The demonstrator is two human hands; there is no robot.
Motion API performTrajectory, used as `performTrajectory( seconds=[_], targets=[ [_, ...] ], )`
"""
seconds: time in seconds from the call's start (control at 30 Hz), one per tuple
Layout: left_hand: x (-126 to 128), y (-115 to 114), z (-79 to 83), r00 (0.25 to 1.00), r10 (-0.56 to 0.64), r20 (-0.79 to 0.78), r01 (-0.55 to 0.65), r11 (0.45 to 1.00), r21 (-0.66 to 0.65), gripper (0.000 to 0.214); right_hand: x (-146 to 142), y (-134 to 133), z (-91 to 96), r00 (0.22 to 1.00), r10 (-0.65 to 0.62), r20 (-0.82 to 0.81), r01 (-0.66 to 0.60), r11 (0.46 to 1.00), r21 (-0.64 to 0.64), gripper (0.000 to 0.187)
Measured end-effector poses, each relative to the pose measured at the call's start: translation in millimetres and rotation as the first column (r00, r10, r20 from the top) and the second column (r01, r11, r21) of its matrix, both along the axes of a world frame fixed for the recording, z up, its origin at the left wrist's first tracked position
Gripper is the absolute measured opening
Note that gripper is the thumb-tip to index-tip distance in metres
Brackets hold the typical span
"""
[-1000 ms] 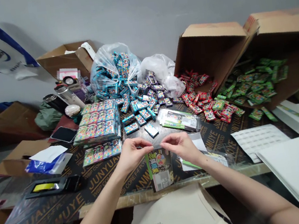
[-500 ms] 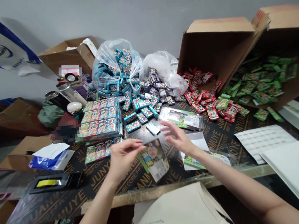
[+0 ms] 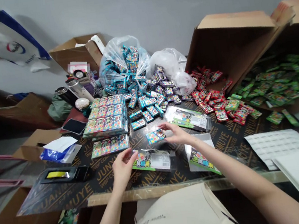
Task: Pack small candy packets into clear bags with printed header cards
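My left hand point(image 3: 123, 166) grips the left end of a clear plastic packet point(image 3: 159, 161) with a black and green printed header, which is low over the dark tabletop. Just above that packet, my right hand point(image 3: 176, 133) has thumb and fingers closed on the right end of a small blue printed box point(image 3: 154, 136). To the right, a similar printed packet point(image 3: 201, 160) rests on a white sheet, partly behind my right forearm. Another flat packet point(image 3: 187, 117) lies beyond my right hand.
Stacked packs of boxes point(image 3: 106, 120) stand left of loose blue boxes point(image 3: 138, 124). Behind are an open bag of blue boxes point(image 3: 124, 65), purple boxes point(image 3: 166, 84), red boxes point(image 3: 210, 99) and a carton point(image 3: 231, 41). A tape dispenser point(image 3: 65, 174) lies at left.
My left hand has lowered the packet from a tilted position to nearly flat. My right hand, empty and spread before, has taken hold of a small blue box. The view has shifted slightly left.
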State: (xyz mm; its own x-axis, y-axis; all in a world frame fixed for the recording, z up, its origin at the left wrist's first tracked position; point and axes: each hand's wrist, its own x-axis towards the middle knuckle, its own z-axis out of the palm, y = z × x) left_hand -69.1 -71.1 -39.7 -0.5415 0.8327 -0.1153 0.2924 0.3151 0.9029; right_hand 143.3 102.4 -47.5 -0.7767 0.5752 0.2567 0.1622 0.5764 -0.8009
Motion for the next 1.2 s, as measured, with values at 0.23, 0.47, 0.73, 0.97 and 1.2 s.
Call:
performTrajectory(
  seconds=[0.23, 0.47, 0.73, 0.97, 1.2],
  targets=[
    [52, 38, 14.1, 0.75, -0.201, 0.63, 0.28, 0.96, -0.027, 0.029, 17, -41, 41.4, 0.986, 0.162, -0.036, -0.162, 0.987, 0.003, 0.065],
    [72, 35, 0.3, 0.764, -0.231, 0.603, 0.24, 0.968, 0.067, 0.04, 19, -67, 17.0, 0.982, -0.18, -0.065, 0.188, 0.967, 0.171, 0.073],
    [41, 11, -27.2, 0.498, -0.704, -0.506, 0.733, 0.654, -0.189, 0.07, 41, -53, -5.3, 0.894, -0.421, -0.153, 0.441, 0.887, 0.138, 0.076],
    [53, 21, -37.0, 0.284, -0.736, -0.614, 0.745, 0.573, -0.342, 0.075, 60, -61, -4.1, 0.891, -0.435, -0.132, 0.447, 0.89, 0.082, 0.082],
    [50, 23, -34.4, 0.305, -0.751, -0.586, 0.763, 0.561, -0.322, 0.094, 72, -67, -2.8, 0.899, -0.433, -0.068, 0.438, 0.893, 0.1, 0.079]
  ],
)
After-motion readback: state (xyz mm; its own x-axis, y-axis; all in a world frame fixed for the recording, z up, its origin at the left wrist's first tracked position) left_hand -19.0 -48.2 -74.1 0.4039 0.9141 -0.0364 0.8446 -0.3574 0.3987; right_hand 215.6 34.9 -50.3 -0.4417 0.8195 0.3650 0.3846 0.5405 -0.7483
